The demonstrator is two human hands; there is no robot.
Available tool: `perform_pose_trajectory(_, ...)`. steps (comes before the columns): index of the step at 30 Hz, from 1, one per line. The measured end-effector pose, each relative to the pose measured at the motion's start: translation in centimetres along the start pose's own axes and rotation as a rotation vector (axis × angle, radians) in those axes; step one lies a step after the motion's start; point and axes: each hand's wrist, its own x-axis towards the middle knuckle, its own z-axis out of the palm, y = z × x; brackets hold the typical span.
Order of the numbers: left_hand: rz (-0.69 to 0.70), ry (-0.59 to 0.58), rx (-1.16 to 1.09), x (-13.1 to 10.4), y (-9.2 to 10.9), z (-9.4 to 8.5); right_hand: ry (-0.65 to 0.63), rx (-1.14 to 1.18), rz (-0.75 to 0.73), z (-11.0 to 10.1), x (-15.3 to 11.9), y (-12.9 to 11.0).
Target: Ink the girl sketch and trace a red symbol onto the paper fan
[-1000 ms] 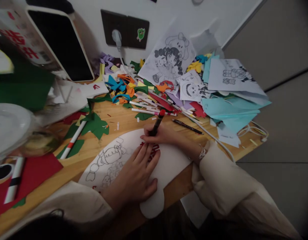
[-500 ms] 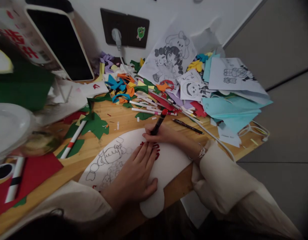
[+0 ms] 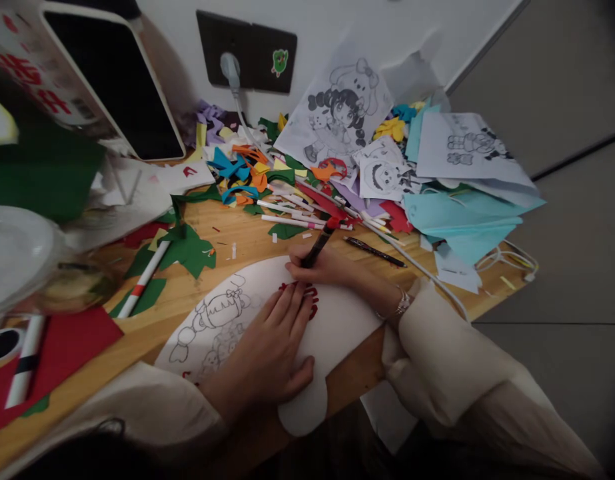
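A white fan-shaped sheet (image 3: 347,327) with a rounded handle lies at the table's front edge. Line drawings of figures cover its left part, and thick red marks (image 3: 312,300) show near its middle. My left hand (image 3: 270,350) rests flat on the sheet, fingers stretched out and touching the red marks, partly hiding them. Above it, my right hand (image 3: 327,265) grips a black marker with a red end (image 3: 321,243), tilted to the upper right. The marker's lower tip is hidden by my fingers.
Coloured scraps (image 3: 237,173) and thin white-barrelled pens (image 3: 292,220) lie behind the sheet. A black pen (image 3: 374,252) is right of the marker. A phone (image 3: 117,80) leans at the back left, above a plastic lid (image 3: 20,253). Printed drawings (image 3: 337,113) stand against the wall.
The marker's red upper end has shifted slightly to the right and tilts a little more. My left hand stays in nearly the same place on the sheet.
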Motion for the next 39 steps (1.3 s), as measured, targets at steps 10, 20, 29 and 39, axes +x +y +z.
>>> perform_pose_trajectory(10, 0.0, -0.005, 0.002, -0.2, 0.1, 0.0, -0.033, -0.004, -0.008, -0.1, -0.1, 0.3)
perform_pose_trajectory(20, 0.002, -0.007, 0.01, 0.0, 0.1, 0.1, -0.015, -0.06, 0.054, -0.2, -0.8, -0.3)
perform_pose_trajectory(29, -0.005, 0.022, 0.012, 0.0, 0.2, 0.1, 0.068, 0.018, 0.121, 0.3, -1.6, 0.5)
perform_pose_trajectory(39, -0.023, 0.025, 0.007, 0.0, 0.3, -0.1, 0.077, 0.052, 0.092, 0.2, -1.5, 0.6)
